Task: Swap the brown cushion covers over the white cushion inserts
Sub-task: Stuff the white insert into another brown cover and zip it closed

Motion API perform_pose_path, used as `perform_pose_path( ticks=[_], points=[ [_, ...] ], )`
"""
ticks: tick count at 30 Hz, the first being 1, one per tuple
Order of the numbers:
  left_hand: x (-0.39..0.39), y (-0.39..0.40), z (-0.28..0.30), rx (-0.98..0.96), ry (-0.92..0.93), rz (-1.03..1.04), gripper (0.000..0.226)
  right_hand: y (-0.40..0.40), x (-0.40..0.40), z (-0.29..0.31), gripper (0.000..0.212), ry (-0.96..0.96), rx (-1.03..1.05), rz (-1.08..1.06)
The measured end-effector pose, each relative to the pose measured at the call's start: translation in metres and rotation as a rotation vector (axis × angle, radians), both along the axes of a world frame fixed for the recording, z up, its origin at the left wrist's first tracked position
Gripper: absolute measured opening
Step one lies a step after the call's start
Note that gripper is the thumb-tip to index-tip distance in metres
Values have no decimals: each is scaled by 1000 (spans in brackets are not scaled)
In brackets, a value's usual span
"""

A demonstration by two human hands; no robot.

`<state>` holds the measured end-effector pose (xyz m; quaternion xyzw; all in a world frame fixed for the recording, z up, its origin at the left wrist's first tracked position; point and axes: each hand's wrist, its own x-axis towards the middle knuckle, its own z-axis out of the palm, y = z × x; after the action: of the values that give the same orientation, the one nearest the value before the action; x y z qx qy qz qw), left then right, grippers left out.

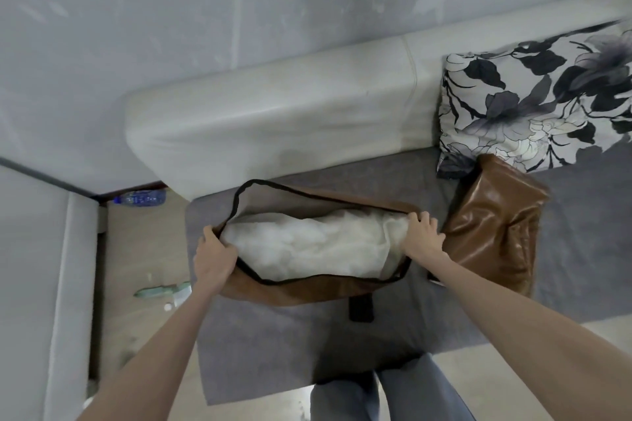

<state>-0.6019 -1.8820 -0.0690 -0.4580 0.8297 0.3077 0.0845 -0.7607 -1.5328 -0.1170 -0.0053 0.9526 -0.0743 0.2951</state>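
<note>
**Brown cushion cover held open over a white insert**

Brown cushion cover [307,290] lies on the grey sofa seat [273,345], its black-edged zip opening [260,278] pulled into a wide mouth facing the wearer. White cushion insert [314,246] sits inside the mouth, its near face exposed. The left hand [214,258] grips the left end of the opening, fingers curled round the hem. The right hand [421,236] presses on the right end, fingers bent over the rim and the insert beneath; whether it pinches the fabric cannot be told. A second brown cushion [496,225] rests just beside the right hand, leaning against a floral cushion [533,106] at the white sofa back [273,106]. A plastic bottle [140,198] lies on the floor to the left.

Handling, as judged: the cover looks like smooth, glossy leatherette, limp and probably slippery, so the corded hem at the zip ends offers the surest hold. The insert appears light, soft and compressible; it should fold or squash to pass the mouth, and is best taken by a full handful near a corner. Snagging on the zip edge is the likely hazard.
</note>
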Motion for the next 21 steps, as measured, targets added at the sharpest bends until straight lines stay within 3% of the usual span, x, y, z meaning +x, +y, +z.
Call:
perform_pose_path(
  ticks=[5,7,9,11,14,18,21],
  points=[
    [-3,11,-21,-37,-24,53,77,8,-11,-20,63,94,-21,-11],
    [-8,26,-29,-122,-64,83,83,8,-22,-21,59,88,-22,0],
    [-12,45,-36,-219,-67,74,78,10,-33,-19,43,93,-48,13],
    [-17,68,-43,-293,-12,-101,64,13,-41,-14,27,91,-67,11],
    [-30,115,-49,-326,127,-408,45,20,-46,-12,26,87,-109,-2],
    [-62,186,-47,-36,293,-619,34,27,-48,-12,44,-6,-281,-39],
    [-93,230,-45,104,333,-640,30,32,-49,-11,37,-78,-366,-175]
  ],
)
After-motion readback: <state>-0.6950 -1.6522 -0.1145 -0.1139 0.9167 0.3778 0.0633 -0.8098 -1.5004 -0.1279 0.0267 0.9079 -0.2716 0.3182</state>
